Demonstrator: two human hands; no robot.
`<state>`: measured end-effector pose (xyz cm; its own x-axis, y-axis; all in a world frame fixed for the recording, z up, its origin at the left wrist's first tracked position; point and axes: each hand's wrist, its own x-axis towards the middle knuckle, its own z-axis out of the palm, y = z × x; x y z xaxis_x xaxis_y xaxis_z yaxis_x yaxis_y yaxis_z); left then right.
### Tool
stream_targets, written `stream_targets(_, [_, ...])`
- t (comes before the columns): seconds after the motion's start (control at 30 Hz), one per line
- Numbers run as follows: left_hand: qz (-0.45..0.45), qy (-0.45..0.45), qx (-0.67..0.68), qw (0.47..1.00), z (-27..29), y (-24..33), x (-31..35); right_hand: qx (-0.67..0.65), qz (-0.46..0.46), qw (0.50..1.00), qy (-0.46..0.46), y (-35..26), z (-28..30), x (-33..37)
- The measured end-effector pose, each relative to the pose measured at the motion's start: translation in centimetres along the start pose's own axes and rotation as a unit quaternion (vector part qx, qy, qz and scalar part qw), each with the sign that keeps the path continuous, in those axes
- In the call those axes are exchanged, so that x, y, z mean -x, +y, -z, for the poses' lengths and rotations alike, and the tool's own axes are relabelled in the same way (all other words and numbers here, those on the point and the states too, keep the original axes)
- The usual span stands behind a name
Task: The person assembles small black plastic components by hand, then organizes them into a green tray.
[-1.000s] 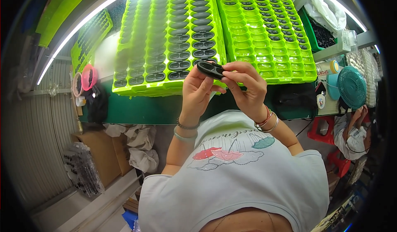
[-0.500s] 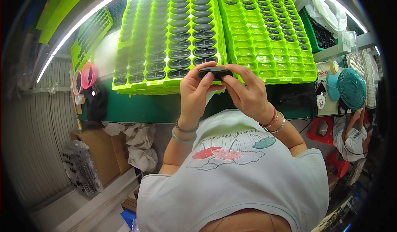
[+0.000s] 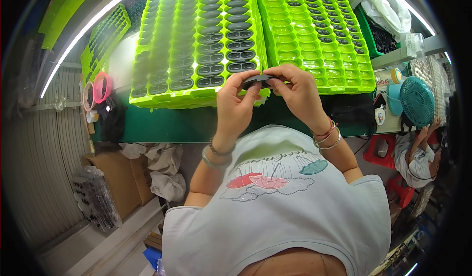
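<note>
In front of my chest, at the near edge of the green trays, a dark oval earbud case [image 3: 259,81] is held level between both hands. My left hand [image 3: 235,101] pinches its left end with the thumb below and fingers above. At its right end, my right hand [image 3: 299,93] grips with thumb and fingertips. Fingers cover both ends of the case. Just beyond lies a bright green tray [image 3: 172,100] holding rows of similar dark oval cases, the nearer ones showing two wells each. To its right is another green tray [image 3: 339,86], with small dark pieces in its far and right pockets.
The trays lie on a dark green table [image 3: 196,126]. At the right are a teal fan [image 3: 417,103], a red stool [image 3: 381,150] and another person [image 3: 415,160]. A green bin [image 3: 376,40] of dark parts stands back right. A cardboard box [image 3: 115,177] sits lower left.
The case has turned in my hands, so a lighter, notched edge shows. My left thumb has shifted along it, and my right fingers have closed further over its end. The view has shifted slightly.
</note>
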<state>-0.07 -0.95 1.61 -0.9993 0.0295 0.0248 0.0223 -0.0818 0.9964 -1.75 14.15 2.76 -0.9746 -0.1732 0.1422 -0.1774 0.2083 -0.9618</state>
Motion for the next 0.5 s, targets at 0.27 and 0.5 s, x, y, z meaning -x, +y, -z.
stream_targets(0.27, [-0.081,-0.075,-0.363,0.925,1.7,1.1,-0.8,0.191,0.100,0.976,-0.039,-0.4,0.3,-0.1])
stream_targets(0.5, [-0.004,-0.051,-0.276,0.960,1.7,1.1,-0.2,0.156,0.046,0.984,-0.070,-0.3,0.4,-0.7])
